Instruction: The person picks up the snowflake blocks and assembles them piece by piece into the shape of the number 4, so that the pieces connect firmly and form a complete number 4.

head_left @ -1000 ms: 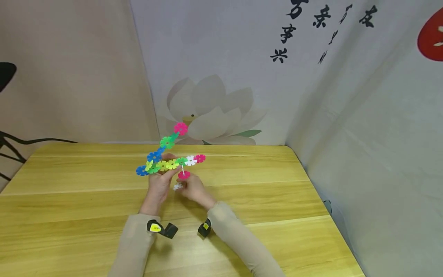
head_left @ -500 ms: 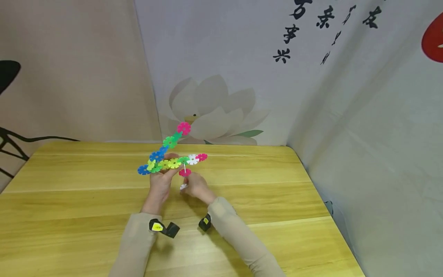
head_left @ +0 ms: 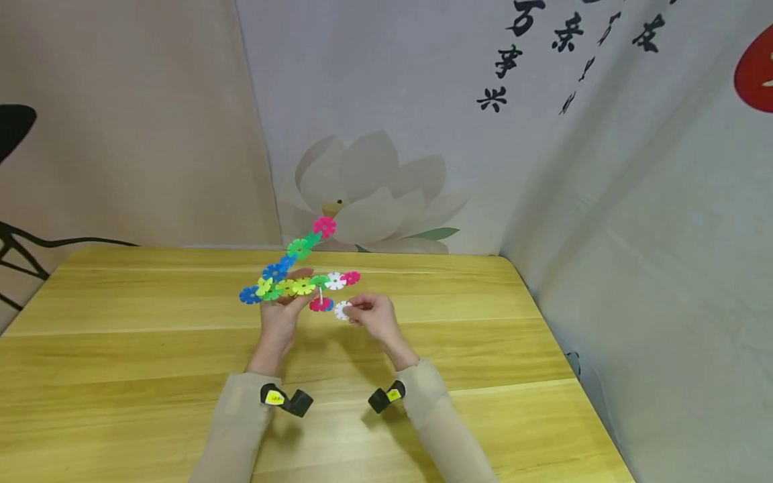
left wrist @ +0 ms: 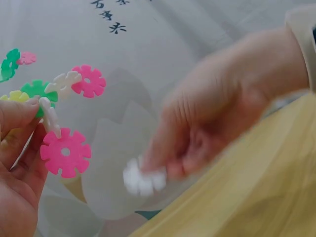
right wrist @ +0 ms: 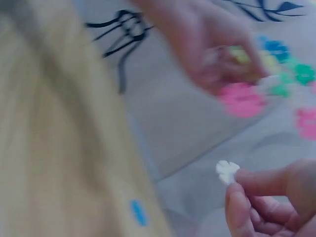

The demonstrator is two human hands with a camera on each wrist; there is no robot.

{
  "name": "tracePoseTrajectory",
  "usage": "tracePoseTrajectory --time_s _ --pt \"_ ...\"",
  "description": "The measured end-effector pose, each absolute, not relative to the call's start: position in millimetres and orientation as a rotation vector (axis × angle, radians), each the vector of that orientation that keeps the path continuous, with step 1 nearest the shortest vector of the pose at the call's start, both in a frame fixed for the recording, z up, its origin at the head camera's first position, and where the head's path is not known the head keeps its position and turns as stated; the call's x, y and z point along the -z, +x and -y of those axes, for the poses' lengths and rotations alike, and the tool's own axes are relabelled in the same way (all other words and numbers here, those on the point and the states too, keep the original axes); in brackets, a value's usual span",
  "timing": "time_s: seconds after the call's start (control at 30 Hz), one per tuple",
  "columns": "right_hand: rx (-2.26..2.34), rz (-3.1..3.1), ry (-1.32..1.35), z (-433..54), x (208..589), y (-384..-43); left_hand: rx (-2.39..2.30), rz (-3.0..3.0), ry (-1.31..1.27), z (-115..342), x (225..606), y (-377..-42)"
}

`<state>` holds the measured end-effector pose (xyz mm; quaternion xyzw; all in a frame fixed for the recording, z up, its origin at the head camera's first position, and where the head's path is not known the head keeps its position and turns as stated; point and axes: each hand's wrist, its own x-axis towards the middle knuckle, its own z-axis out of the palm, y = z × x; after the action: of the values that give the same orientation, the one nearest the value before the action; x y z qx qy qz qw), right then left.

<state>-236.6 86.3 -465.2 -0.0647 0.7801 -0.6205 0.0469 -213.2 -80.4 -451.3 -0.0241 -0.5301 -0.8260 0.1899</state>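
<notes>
My left hand (head_left: 280, 329) holds a figure built from flower-shaped interlocking plastic discs, gripping it around the yellow discs (head_left: 303, 286). One arm of the figure rises through blue and green discs (head_left: 298, 249) to a pink disc (head_left: 325, 227). The other arm runs right to a white disc and a pink end disc (head_left: 351, 278). From its green disc a white link hangs with another pink disc (left wrist: 54, 158) below it. Thumb and fingers of my right hand (head_left: 376, 316) pinch a loose white disc (right wrist: 226, 171), apart from the figure and just right of the lower pink disc.
A blue piece (right wrist: 139, 212) lies on the wooden table (head_left: 151, 402), partly behind the lower pink disc in the head view. A curtain (head_left: 386, 80) with printed characters and a lotus hangs behind the table's far edge.
My right hand has drawn away to the right from below the lower pink disc, carrying the white disc. The blue piece has come into sight. My left hand and the figure have barely moved.
</notes>
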Motion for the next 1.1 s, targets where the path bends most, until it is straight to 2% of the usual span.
tracePoseTrajectory --time_s 0.27,0.53,1.1 --pt "2.201 -2.472 -0.139 -112.3 419.7 -232.6 2.317 1.491 -0.059 78.2 452.2 -213.3" --pt "2.225 -2.49 -0.429 -100.4 388.0 -221.8 2.317 1.524 -0.086 74.8 455.6 -213.6" --pt "1.769 -3.08 -0.989 -70.9 381.5 -216.6 2.209 1.697 0.023 61.1 458.1 -207.8"
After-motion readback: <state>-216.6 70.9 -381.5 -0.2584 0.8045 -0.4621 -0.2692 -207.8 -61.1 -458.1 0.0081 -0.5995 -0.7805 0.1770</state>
